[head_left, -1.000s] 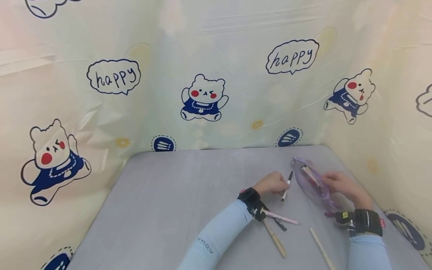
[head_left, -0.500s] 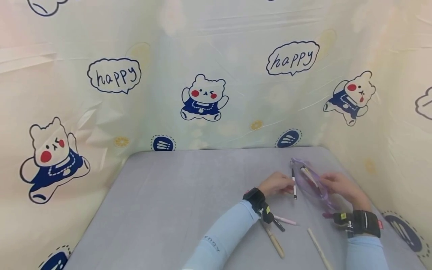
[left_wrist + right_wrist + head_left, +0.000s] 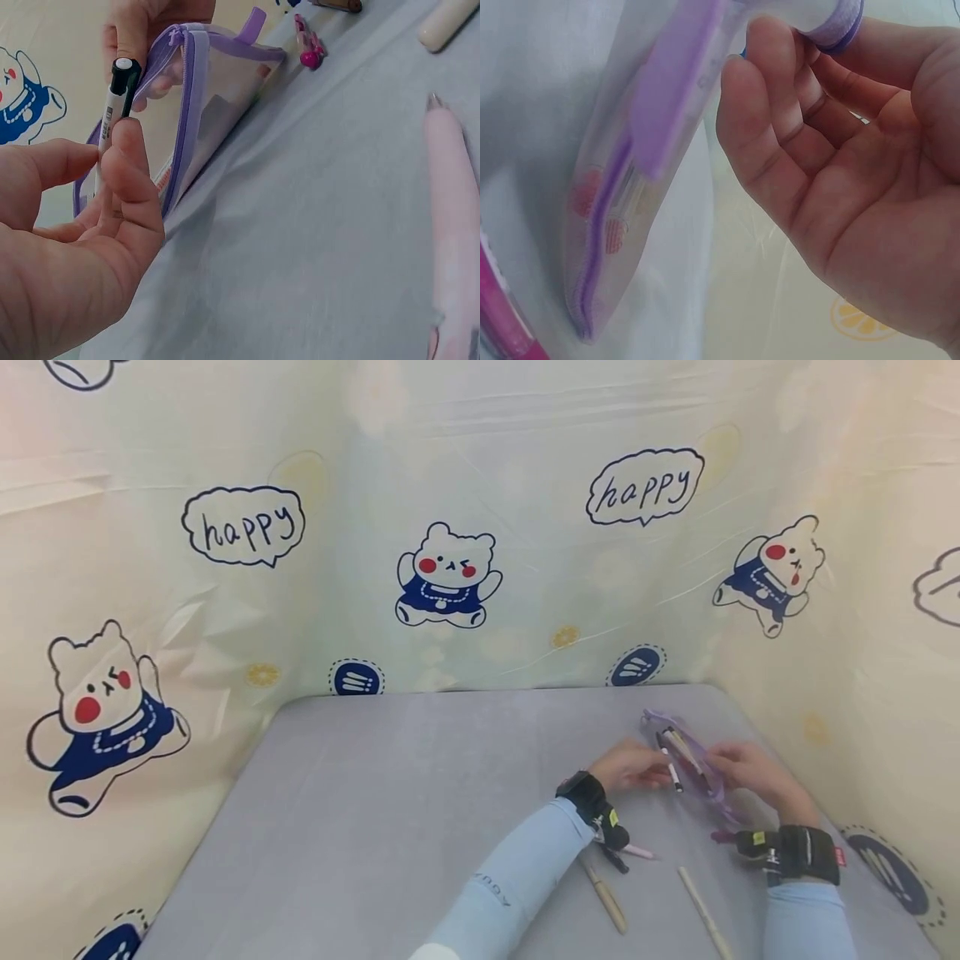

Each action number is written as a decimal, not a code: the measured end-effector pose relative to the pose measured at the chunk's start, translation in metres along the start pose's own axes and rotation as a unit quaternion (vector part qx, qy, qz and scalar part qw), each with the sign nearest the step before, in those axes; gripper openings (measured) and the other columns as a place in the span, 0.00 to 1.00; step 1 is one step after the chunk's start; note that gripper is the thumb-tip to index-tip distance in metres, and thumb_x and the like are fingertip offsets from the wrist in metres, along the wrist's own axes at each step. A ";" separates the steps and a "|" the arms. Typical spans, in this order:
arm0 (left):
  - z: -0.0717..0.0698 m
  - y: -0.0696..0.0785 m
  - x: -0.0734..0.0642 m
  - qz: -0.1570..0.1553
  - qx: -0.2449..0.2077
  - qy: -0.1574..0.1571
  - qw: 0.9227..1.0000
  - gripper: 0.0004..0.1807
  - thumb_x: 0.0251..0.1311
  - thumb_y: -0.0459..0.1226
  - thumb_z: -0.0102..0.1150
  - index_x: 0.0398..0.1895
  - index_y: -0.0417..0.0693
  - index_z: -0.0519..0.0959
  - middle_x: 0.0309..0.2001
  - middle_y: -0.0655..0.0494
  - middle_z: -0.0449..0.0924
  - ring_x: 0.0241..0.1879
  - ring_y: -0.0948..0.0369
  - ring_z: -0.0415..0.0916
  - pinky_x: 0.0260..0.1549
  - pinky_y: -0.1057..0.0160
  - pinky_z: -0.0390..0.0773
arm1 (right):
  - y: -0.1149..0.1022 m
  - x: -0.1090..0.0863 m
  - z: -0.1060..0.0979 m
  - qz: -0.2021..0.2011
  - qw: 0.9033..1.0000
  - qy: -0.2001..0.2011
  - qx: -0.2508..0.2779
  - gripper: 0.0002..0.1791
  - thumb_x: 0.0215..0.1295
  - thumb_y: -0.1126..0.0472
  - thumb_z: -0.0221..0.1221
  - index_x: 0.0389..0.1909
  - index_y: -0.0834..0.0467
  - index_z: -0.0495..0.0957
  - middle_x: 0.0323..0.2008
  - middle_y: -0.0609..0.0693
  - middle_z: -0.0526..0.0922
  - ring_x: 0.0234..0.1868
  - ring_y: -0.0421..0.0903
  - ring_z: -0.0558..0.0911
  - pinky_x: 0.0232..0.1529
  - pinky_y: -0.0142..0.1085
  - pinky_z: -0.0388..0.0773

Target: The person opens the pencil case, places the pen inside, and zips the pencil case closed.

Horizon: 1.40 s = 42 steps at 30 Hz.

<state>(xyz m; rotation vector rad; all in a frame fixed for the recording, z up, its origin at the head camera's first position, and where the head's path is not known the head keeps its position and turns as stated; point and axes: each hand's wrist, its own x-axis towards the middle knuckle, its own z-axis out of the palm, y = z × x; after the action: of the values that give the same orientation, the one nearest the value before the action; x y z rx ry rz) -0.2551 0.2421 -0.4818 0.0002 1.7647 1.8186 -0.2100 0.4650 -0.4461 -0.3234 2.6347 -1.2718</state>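
Note:
A white pen [image 3: 673, 772] with a dark clip is pinched between the thumb and fingers of my left hand [image 3: 628, 766]. In the left wrist view the pen [image 3: 118, 97] stands nearly upright at the unzipped mouth of a see-through pencil case [image 3: 193, 112] with purple trim. My right hand [image 3: 752, 772] grips the case's rim from the right side, its fingers curled at the edge in the right wrist view. Several pens [image 3: 684, 750] lie inside the case. The pen's lower end is hidden behind my left fingers.
On the grey table [image 3: 420, 810] below my hands lie a tan pen [image 3: 607, 900], a cream pen [image 3: 703, 910], a pink pen [image 3: 641, 852] and a black pen [image 3: 615, 859]. A magenta pen [image 3: 723, 837] lies by the right wrist. A printed curtain [image 3: 525, 560] surrounds the table.
My left hand has moved right with the white pen, from beside the pencil case to its mouth, and the pen's slant has turned. My right hand keeps its hold on the case.

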 end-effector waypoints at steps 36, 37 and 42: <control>-0.041 0.016 -0.051 0.170 0.410 -0.136 0.886 0.06 0.66 0.41 0.58 0.41 0.51 0.80 0.32 0.63 0.83 0.31 0.69 0.79 0.33 0.72 0.77 | -0.001 -0.004 0.002 -0.007 1.000 -0.014 0.003 0.17 0.76 0.61 0.48 0.45 0.74 0.75 0.27 0.46 0.82 0.28 0.38 0.82 0.33 0.36 0.81; -0.042 0.016 -0.053 0.181 0.434 -0.132 0.872 0.07 0.66 0.42 0.57 0.42 0.51 0.80 0.33 0.63 0.83 0.31 0.70 0.79 0.33 0.74 0.76 | -0.001 -0.004 0.002 -0.009 1.000 -0.015 0.002 0.17 0.76 0.61 0.48 0.44 0.74 0.75 0.26 0.46 0.82 0.28 0.38 0.82 0.33 0.36 0.81; -0.046 0.017 -0.065 0.227 0.511 -0.114 0.821 0.10 0.68 0.45 0.56 0.45 0.53 0.80 0.40 0.64 0.84 0.37 0.74 0.78 0.37 0.80 0.73 | -0.002 -0.002 0.002 -0.011 1.000 -0.014 0.002 0.18 0.76 0.61 0.47 0.44 0.75 0.75 0.26 0.46 0.82 0.27 0.38 0.81 0.32 0.37 0.81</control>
<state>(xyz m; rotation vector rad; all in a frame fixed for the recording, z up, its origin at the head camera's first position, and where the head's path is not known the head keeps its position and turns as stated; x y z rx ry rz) -0.2267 0.1744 -0.4458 1.0894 2.4532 0.8266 -0.2075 0.4628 -0.4458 -0.3671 2.6119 -1.2688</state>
